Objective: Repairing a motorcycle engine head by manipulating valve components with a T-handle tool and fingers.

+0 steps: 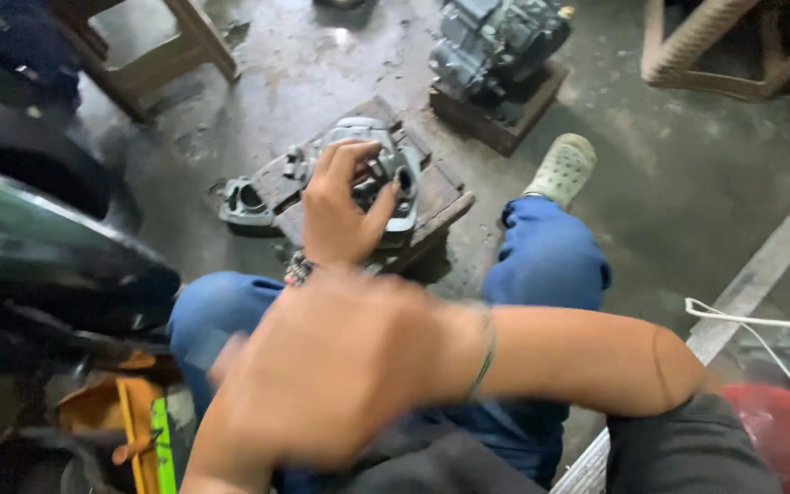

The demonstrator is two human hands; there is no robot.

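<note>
Your left hand (340,215) reaches far forward, fingers curled loosely over the top of a grey cast-metal engine part (386,165), thumb spread to the right; it touches the part but is not clamped shut on it. Your right hand (322,375) crosses near the camera toward the left, blurred by motion, so whether it is open or closed cannot be told. That engine part sits on a small wooden block (441,206) on the wet concrete floor (688,192), between your knees. A smaller grey metal piece (244,201) lies just left of the block. Farther off, to the right, a dark engine (496,46) rests on another wooden base (505,128). Near left, a yellow-handled tool (134,430) shows.
</note>
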